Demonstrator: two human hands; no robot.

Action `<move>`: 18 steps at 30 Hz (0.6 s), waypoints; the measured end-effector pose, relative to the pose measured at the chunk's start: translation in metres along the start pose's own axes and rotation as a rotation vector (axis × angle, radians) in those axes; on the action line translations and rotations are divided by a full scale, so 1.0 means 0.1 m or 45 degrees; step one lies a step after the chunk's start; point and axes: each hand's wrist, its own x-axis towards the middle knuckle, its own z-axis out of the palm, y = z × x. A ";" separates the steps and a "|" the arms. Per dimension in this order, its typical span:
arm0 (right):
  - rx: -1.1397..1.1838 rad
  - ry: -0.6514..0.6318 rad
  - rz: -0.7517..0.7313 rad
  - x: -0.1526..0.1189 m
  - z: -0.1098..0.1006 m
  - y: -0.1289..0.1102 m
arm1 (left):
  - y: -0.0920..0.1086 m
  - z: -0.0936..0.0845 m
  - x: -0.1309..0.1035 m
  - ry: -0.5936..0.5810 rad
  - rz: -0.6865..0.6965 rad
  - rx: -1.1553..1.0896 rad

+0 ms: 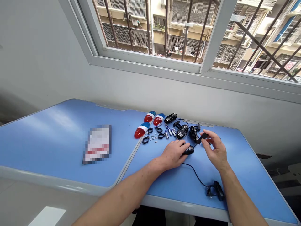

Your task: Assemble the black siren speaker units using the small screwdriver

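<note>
My left hand (175,153) rests over a black oval housing (188,150) on the blue table, its fingers curled on the near piece. Between thumb and fingers, my right hand (215,147) pinches a small black part (202,138) just above the tabletop; its exact kind is unclear. A thin black cable runs from under my left hand to a black switch with a ring clamp (215,190) near the front edge. Beyond the hands lie more black oval housings, one (182,131) in the middle, another (170,118) at the back and one (194,133) beside my right fingers.
Red, white and blue oval covers (141,130) lie left of the housings. Near them are batteries (166,134), black ring clamps (145,140) and small screws (154,137). A blurred packet (98,141) lies on the left table. A wall and barred window stand behind.
</note>
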 end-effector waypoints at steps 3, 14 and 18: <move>0.004 -0.016 -0.007 0.00 0.00 -0.01 | 0.00 0.00 0.00 0.012 0.008 -0.009; 0.011 0.026 0.082 0.02 -0.01 -0.03 | -0.01 0.02 -0.01 0.021 0.016 -0.017; 0.018 -0.011 0.082 0.02 -0.02 -0.04 | -0.01 0.02 -0.01 0.004 0.008 -0.026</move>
